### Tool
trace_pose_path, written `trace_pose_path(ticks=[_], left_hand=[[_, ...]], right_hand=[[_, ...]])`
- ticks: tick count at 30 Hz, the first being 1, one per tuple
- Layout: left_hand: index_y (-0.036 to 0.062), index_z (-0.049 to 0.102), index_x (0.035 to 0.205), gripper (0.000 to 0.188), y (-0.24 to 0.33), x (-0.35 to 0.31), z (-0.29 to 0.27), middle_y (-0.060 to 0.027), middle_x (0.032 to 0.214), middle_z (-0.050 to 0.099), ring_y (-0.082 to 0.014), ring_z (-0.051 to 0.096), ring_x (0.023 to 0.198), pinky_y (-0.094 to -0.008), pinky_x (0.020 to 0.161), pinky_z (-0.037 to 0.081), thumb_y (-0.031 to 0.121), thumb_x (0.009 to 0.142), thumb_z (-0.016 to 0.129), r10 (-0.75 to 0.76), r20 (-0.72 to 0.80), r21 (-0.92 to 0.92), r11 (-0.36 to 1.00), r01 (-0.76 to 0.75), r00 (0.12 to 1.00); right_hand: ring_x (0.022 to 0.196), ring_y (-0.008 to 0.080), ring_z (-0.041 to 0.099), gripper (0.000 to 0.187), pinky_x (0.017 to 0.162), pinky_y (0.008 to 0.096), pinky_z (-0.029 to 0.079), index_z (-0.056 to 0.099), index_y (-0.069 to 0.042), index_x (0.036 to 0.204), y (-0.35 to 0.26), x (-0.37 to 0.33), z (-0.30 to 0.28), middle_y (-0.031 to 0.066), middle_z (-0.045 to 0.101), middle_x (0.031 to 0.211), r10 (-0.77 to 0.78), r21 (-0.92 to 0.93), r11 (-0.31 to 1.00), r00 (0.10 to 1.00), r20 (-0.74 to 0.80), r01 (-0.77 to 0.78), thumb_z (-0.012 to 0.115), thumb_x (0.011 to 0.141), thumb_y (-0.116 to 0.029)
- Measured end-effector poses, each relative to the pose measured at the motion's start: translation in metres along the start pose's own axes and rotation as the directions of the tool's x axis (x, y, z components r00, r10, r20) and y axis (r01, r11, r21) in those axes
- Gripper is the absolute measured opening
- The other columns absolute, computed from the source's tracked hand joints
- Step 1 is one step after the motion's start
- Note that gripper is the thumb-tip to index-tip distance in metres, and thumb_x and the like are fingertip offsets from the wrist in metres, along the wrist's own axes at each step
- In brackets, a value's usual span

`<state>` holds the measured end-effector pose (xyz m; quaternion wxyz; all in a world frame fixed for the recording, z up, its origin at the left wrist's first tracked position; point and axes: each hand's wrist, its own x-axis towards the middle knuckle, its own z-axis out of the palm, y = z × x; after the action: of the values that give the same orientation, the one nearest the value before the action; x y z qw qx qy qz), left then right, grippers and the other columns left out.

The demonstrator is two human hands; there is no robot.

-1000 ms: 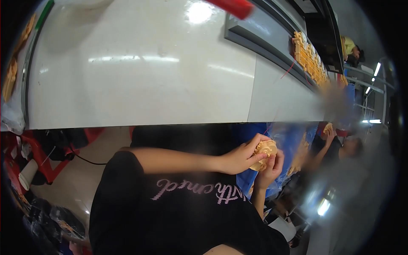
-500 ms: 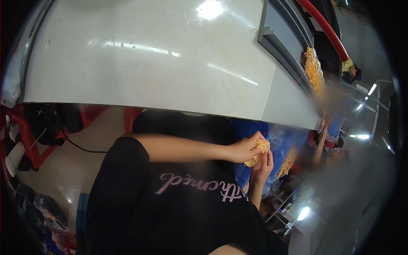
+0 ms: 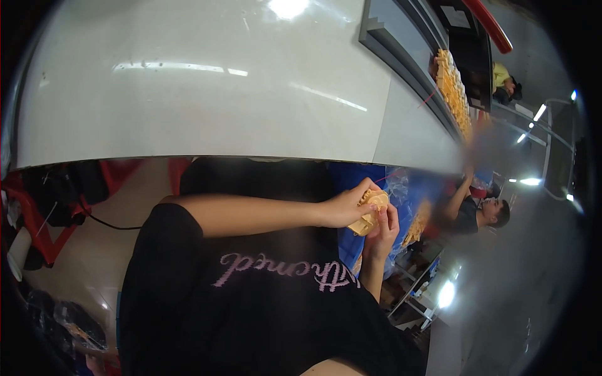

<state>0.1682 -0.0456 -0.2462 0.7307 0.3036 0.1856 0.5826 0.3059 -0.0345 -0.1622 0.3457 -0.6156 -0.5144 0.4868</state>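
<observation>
A pale orange-tan moulded piece [image 3: 360,225], with a rounded top and small knobs along one edge, is held off the table's near edge in front of my black shirt. My left hand [image 3: 345,208] reaches across from the left and grips it from above, thumb and fingers closed around it. My right hand [image 3: 386,230] comes up from below and pinches its right side with bent fingers. The fingers hide part of the piece, and its exact kind cannot be made out.
A glossy white table [image 3: 207,119] spreads ahead, with grey channel strips [image 3: 407,69] at its right. Similar tan pieces [image 3: 453,88] lie in a row beyond them. More tan pieces [image 3: 415,229] lie on blue plastic sheeting [image 3: 401,210]. Another person [image 3: 476,210] is at the far right.
The whole view has shifted slightly, so table and arms appear further left. The piece has turned in my hands and shows more of its lower side. Both hands still grip it.
</observation>
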Motion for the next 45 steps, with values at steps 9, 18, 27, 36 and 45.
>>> trace_pose_path(ticks=[9,18,27,36,45], left_hand=[[0.0048,0.039,0.121,0.028,0.0,0.001,0.002,-0.0104,0.113,0.055,-0.016,0.054,0.108,-0.0313,0.091,0.044,0.011,0.096,0.049,0.014,-0.04,-0.005,1.0,-0.015,0.999],[0.0035,0.042,0.118,0.026,0.005,-0.001,0.0,-0.0101,0.111,0.055,-0.0154,0.054,0.105,-0.0313,0.09,0.045,0.007,0.094,0.049,-0.048,-0.064,0.023,0.999,0.05,0.997],[0.0026,0.042,0.116,0.024,0.005,-0.005,0.001,-0.0096,0.108,0.055,-0.0143,0.054,0.104,-0.031,0.09,0.044,0.006,0.093,0.051,-0.09,-0.084,0.034,0.995,0.093,0.992],[0.0024,0.039,0.127,0.04,0.014,-0.022,-0.004,-0.0132,0.118,0.055,-0.0136,0.055,0.106,-0.0277,0.09,0.046,0.01,0.092,0.058,-0.283,-0.078,-0.171,0.948,0.267,0.956],[-0.0019,0.047,0.124,0.042,0.04,-0.037,0.001,-0.0114,0.121,0.054,-0.0155,0.054,0.111,-0.0293,0.094,0.046,0.011,0.088,0.065,-0.269,-0.184,-0.173,0.956,0.238,0.945]], right_hand=[[0.093,0.0129,0.057,0.022,0.084,0.0255,0.044,0.056,0.003,0.109,0.009,0.003,-0.002,0.0079,0.06,0.1,-0.031,-0.008,1.0,0.999,-0.03,0.031,0.061,0.089,-0.007],[0.091,0.0121,0.057,0.023,0.082,0.0244,0.044,0.057,0.003,0.107,0.008,-0.001,0.003,0.0072,0.061,0.098,-0.031,-0.04,0.999,0.998,-0.048,0.029,0.063,0.088,-0.009],[0.086,0.0118,0.058,0.021,0.079,0.0238,0.044,0.06,0.004,0.102,0.013,-0.007,0.006,0.0071,0.063,0.094,-0.062,-0.084,0.995,0.995,-0.078,0.055,0.064,0.088,-0.011],[0.086,0.0113,0.053,0.016,0.078,0.0222,0.04,0.059,0.005,0.1,0.016,-0.016,0.009,0.0042,0.054,0.092,-0.089,-0.084,0.993,0.995,-0.035,0.086,0.062,0.088,-0.005],[0.082,0.011,0.05,0.018,0.076,0.0219,0.038,0.058,0.005,0.1,0.009,-0.018,0.02,0.0035,0.05,0.089,-0.088,-0.037,0.995,0.995,0.054,0.09,0.065,0.085,-0.002]])
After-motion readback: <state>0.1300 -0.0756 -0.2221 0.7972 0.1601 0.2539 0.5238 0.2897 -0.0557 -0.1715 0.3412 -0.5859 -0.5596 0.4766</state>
